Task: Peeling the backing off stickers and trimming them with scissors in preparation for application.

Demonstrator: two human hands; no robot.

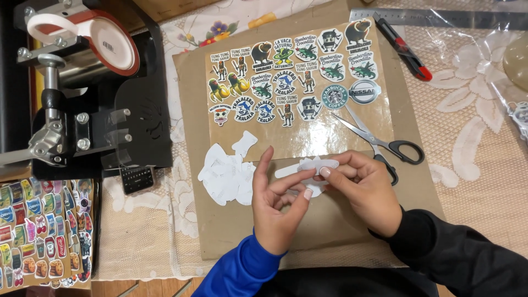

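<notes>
Grip: both your hands pinch the same small white cut-out sticker piece (312,166) just below the middle of the frame. Your left hand (280,206) nips it between thumb and forefinger with the other fingers fanned up; your right hand (363,190) closes its fingertips on the piece's right end.
Where it sits: lifted a little off the brown cardboard sheet (330,220) on the tabletop, just below the clear glossy sheet of printed cartoon stickers (291,71).
Handling: judge it as very light, thin and floppy, likely paper backing with a film face. It will bend or crease easily, and any exposed adhesive would cling to your skin.
Where to hold: keep to the very edges with fingertips and support both ends so it does not fold on itself.
Nearby left: a loose pile of white backing cut-outs (228,176) lies just beside your left hand.
Nearby right: black-handled scissors (385,144) rest near your right hand, blades towards the sticker sheet.
Further off: a red-and-black utility knife (404,49) at upper right, a black mug heat press (82,88) at upper left, and a board of coloured stickers (41,231) at lower left.
</notes>
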